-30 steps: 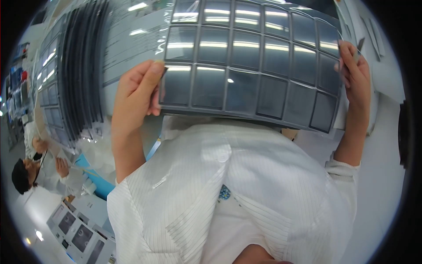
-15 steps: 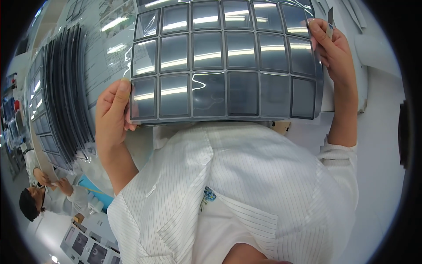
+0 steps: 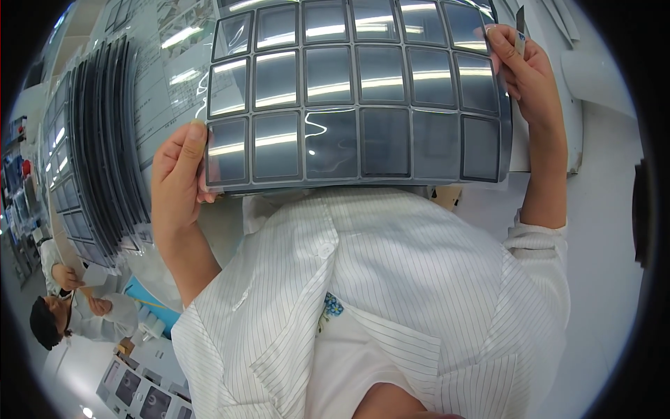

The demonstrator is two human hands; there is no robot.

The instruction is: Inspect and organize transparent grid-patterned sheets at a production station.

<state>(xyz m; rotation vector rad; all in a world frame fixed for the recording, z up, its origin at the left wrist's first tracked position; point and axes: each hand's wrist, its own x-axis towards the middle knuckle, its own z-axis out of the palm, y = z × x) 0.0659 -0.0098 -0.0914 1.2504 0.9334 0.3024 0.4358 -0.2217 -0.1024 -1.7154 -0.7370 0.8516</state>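
Observation:
A wide plastic blister tray (image 3: 331,108) with rows of dark square pockets spans the space before my chest. Its glossy surface mirrors the ceiling lights. My left hand (image 3: 178,164) is closed on its left edge, thumb on top and fingers curled beneath. At the far right corner my right hand (image 3: 523,70) pinches the opposite edge. A thin, dark, pointed blade-like piece (image 3: 520,31) with a pale lower part sticks up from the right hand; its exact kind cannot be made out.
Upright trays (image 3: 101,153) stand packed together at the left. Printed sheets (image 3: 167,77) lie under clear film beside them. A co-worker (image 3: 87,300) handles something pale at the lower left. A white roll-like shape (image 3: 604,80) is at the right.
Both hands have shifted the tray slightly away from my body, keeping their grip. The co-worker's hands have moved a little.

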